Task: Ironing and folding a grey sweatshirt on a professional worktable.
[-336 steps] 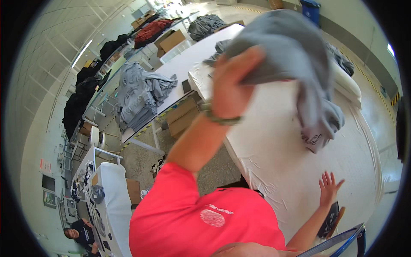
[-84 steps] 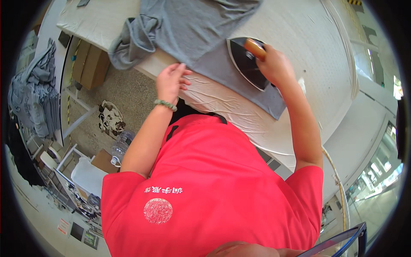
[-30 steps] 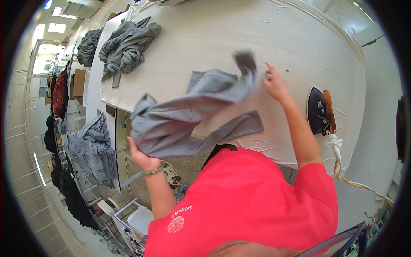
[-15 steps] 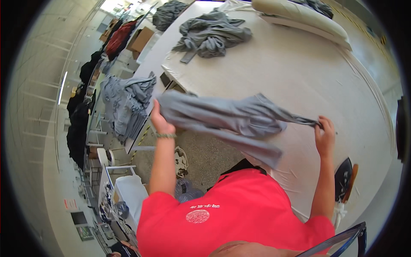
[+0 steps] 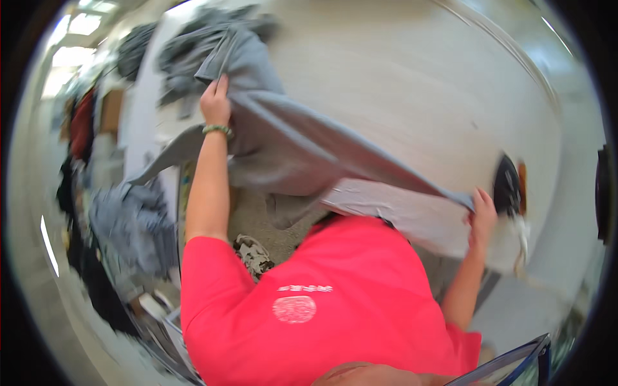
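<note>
Step in hand: a grey garment (image 5: 302,151) was stretched in the air between both hands, above the near edge of the white table (image 5: 412,83); by my reading, it was being spread out flat.
Left hand (image 5: 215,103): raised and clenched on a bunched upper part of the garment, with a green band at the wrist.
Right hand (image 5: 483,215): lower, pinching the garment's far corner, close to the table's near edge.
Garment: it ran taut in a slope from the left hand down to the right hand; a loose flap hung from its middle toward the red shirt (image 5: 322,302), and a sleeve trailed out left, below the left hand.
Next move, as judged: it would call for both grips to be held and the cloth to be lowered evenly, so that the slack flap did not fold under.
Iron (image 5: 508,186): dark, lying on the table just beyond the right hand, near enough to catch that corner.
Pile (image 5: 187,45): more grey clothes lay just beyond the left hand, touching or overlapping the held cloth; I could not tell which.
Open room: the table surface beyond and between the hands was bare and wide.
Left of the left hand: blurred grey clothes (image 5: 132,225) hung or lay low down, well apart.
Edges: the table's near edge ran beneath the garment, mostly hidden by it.
</note>
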The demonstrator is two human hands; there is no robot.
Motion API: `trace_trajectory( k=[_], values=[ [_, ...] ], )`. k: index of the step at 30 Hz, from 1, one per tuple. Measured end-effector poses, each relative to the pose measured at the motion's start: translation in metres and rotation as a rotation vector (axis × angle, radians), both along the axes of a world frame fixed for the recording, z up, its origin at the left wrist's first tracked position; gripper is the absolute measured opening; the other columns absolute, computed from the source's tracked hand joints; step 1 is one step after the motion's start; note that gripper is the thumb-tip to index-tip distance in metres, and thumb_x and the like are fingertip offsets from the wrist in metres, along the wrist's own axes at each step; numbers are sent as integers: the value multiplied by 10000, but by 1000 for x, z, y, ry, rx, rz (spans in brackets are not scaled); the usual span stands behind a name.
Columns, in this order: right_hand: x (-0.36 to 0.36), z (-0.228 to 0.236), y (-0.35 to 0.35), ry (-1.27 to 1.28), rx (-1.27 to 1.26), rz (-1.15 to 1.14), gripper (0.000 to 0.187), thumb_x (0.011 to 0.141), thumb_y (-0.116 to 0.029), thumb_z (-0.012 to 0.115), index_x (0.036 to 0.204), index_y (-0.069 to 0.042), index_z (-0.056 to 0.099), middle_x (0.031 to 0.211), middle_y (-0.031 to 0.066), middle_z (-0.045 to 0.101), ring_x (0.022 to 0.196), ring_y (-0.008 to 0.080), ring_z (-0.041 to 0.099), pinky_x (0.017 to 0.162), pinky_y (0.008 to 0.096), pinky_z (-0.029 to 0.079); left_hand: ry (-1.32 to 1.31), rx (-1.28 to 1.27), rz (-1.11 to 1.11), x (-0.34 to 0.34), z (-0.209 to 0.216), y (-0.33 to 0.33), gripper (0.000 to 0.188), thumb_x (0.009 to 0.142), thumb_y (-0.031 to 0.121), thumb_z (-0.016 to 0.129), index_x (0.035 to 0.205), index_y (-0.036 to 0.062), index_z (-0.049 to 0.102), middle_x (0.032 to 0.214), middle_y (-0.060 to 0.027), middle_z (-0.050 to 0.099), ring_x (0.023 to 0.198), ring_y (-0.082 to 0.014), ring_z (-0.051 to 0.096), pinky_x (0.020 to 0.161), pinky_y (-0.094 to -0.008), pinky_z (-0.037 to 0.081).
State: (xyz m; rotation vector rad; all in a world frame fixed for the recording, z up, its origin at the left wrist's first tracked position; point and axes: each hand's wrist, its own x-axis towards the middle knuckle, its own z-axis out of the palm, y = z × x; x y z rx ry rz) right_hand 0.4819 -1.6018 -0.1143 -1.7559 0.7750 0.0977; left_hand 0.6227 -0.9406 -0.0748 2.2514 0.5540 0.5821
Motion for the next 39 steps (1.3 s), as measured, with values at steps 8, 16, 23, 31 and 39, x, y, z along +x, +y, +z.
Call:
trace_trajectory(
  k=[8,16,23,31,39],
  values=[
    [-48,-80,6,79,-283,176,342,975,-332,744,1055,1,752,905,48,746,797,109,672,742,255,535,-12,490,-871,16,-89,-140,375,918,229,737,1255,89,654,1218,-153,682,1127,-342,654,962,-419,515],
    [-41,-77,32,96,-132,131,299,901,-245,798,1043,11,738,913,54,751,828,112,668,762,291,531,662,420,-1237,46,-84,-192,261,892,201,761,1067,47,644,1050,-143,700,1029,-333,658,882,-422,521],
    [-38,-84,18,38,-108,458,313,884,-224,797,1092,-11,698,938,62,734,818,129,666,748,307,538,597,158,-1203,32,-67,-176,239,907,202,768,1013,24,649,938,-135,690,898,-261,671,820,-362,521],
    [4,28,11,2,62,458,507,942,-167,737,1413,-58,582,949,0,688,768,58,585,656,255,473,282,83,-1010,30,-22,-146,212,950,185,731,1064,15,676,884,-128,702,817,-227,670,774,-339,522],
    [32,-49,-19,152,10,455,455,959,-161,714,1385,-47,601,950,-8,693,773,63,575,609,213,443,355,337,-911,52,-96,-195,178,961,193,692,1023,26,687,957,-166,726,906,-404,677,817,-437,533]
  ],
)
